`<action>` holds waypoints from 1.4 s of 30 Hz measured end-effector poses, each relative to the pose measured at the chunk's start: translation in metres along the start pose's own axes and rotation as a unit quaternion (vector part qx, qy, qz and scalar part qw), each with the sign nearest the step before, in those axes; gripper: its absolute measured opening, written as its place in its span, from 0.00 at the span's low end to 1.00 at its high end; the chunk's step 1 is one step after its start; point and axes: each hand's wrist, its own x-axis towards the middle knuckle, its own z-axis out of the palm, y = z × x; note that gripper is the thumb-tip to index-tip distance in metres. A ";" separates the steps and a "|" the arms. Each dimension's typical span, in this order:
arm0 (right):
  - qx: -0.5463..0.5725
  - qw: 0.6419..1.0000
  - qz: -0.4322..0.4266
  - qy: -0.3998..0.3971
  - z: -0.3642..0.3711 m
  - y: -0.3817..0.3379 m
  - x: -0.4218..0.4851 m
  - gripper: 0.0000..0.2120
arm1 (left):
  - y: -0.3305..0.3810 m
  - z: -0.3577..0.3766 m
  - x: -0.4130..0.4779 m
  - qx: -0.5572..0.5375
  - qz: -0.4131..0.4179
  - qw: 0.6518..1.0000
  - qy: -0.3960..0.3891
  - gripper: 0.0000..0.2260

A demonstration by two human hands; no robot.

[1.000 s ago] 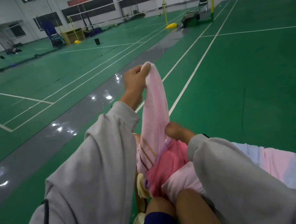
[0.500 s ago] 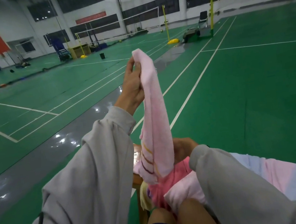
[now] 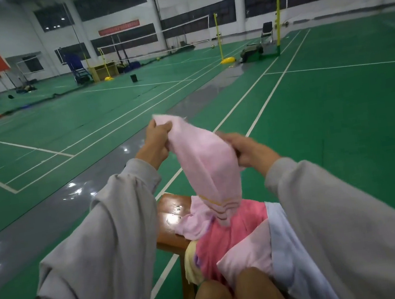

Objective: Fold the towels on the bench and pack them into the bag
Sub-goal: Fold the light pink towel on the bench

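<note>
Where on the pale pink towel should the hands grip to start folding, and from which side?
Its two top corners, each hand from its own side. The pale pink towel hangs, striped end resting on the pile; the left hand pinches one top corner, the right hand grips the upper edge, so pulling apart should spread it.

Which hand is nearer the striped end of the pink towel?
Right. The right hand grips the pink towel partway down its edge, above the striped end; the left hand pinches the top corner, farthest from it.
</note>
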 end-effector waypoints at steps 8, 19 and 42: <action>-0.138 0.988 0.048 -0.056 -0.024 -0.046 -0.041 0.17 | -0.012 -0.025 0.005 0.032 -0.045 0.994 0.099 0.15; 0.019 0.985 0.007 0.172 -0.063 -0.061 -0.024 0.06 | -0.001 -0.033 -0.018 0.152 0.040 0.976 0.151 0.08; 0.063 0.994 0.014 0.083 -0.034 -0.048 -0.032 0.14 | 0.025 -0.041 -0.013 -0.034 -0.022 0.981 0.188 0.08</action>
